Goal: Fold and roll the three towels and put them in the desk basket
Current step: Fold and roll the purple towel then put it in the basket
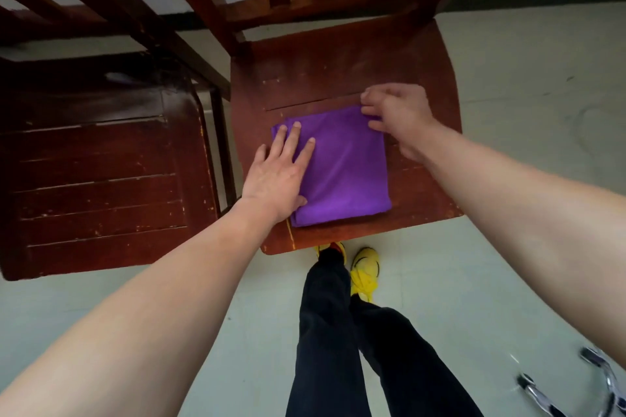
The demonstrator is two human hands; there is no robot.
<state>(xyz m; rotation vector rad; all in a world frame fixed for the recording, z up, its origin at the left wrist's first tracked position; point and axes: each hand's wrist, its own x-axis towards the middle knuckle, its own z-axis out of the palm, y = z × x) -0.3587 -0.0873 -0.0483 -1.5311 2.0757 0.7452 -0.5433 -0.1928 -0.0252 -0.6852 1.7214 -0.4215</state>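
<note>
A purple towel (345,169), folded into a flat square, lies on the seat of a red-brown wooden chair (338,68). My left hand (277,173) rests flat on the towel's left side, fingers spread, pressing it down. My right hand (396,115) is at the towel's far right corner, its fingertips pinching the cloth edge there. No basket and no other towel is in view.
A second, darker wooden chair (101,173) stands to the left, close beside the first. My legs in black trousers (332,332) and yellow shoes (364,272) are at the chair's front edge. A chromed chair base (576,386) shows at the bottom right on the pale floor.
</note>
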